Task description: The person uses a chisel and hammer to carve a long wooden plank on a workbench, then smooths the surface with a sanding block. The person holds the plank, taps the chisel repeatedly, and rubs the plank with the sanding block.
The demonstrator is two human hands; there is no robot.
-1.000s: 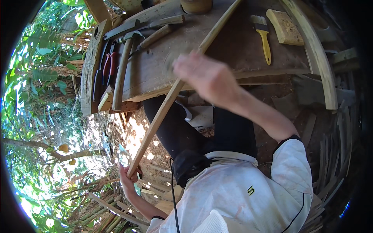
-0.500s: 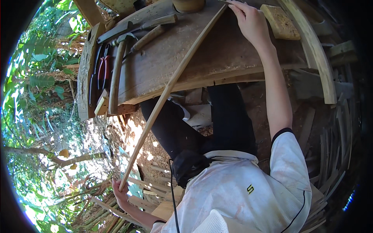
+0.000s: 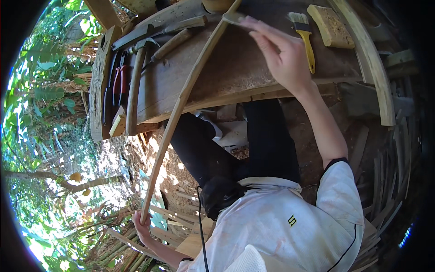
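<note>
A long, thin wooden strip (image 3: 188, 88) slants from the far part of the workbench, over its near edge, down to the lower left. My left hand (image 3: 142, 224) is closed around its lower end. Above the bench my right hand (image 3: 285, 56) points its fingers at the strip's upper part. At those fingertips a small, pale, flat piece (image 3: 232, 19) touches or nearly touches the strip; blur hides what it is. A paintbrush (image 3: 306, 41) with a yellow handle lies just right of my right hand.
On the bench's left lie a hammer (image 3: 136, 90), red-handled pliers (image 3: 121, 84) and wooden-handled tools (image 3: 174, 43). A wooden block (image 3: 331, 27) and a long curved plank (image 3: 374, 63) are at the right. Loose wood strips (image 3: 389, 167) stand at far right. Plants (image 3: 47, 90) border the left.
My right hand has come down and left along the strip, uncovering the paintbrush. The strip's upper end has shifted left. My left hand stays on the lower end.
</note>
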